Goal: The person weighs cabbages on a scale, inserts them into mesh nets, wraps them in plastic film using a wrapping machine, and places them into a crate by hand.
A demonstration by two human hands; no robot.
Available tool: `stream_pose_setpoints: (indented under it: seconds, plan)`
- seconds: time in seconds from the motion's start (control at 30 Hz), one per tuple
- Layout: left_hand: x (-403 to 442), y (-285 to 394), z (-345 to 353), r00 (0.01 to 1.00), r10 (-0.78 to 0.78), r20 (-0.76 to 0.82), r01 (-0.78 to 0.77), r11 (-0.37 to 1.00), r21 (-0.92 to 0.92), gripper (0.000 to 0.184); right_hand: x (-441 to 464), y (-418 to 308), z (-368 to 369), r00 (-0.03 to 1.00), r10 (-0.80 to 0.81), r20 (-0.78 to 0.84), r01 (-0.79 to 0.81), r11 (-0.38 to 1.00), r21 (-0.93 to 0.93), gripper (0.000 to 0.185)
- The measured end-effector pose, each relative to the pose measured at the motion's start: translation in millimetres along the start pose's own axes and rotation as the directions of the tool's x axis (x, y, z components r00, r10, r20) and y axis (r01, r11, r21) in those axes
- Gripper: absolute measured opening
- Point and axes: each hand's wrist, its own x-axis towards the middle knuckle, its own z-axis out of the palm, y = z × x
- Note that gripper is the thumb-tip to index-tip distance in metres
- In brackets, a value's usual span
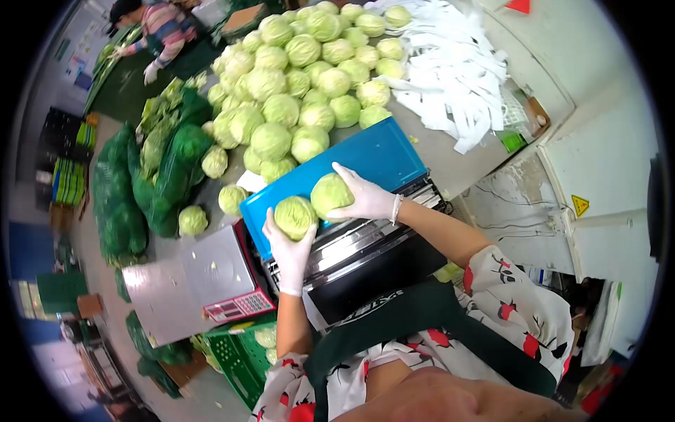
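Gloved in white, my left hand [287, 254] grips a pale green cabbage [294, 217]. A second cabbage [332, 196] sits in my right hand [366, 199], also gloved, with the fingers curved round its side. The two cabbages are side by side, close together, over a blue tray [373, 151]. Beneath my forearms is a wrapping machine [365, 243] with metal rollers and a black front panel. Just beyond the tray rises a big pile of cabbages [281, 109].
A scale [186, 281] with a red keypad stands left of the machine. Green mesh sacks [116, 197] lie farther left, and white strips [450, 70] are heaped at upper right. A green crate [242, 359] is below. Another person [165, 35] works at upper left.
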Motion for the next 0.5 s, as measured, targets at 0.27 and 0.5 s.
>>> stream_pose_setpoints:
  seconds: [0.27,0.5]
  plan:
    - [-9.9,-1.5,-10.0,0.997,-0.069,0.022,0.071,0.984,-0.166,0.108,45.1,110.9,-161.7,0.641,-0.027,-0.767,-0.209,0.956,-0.208,0.048]
    - [-10.7,5.2,-17.0,0.984,-0.113,0.139,0.126,0.988,-0.092,0.103,74.7,283.2,-259.9,0.637,0.354,-0.685,-0.761,0.145,-0.633,0.047]
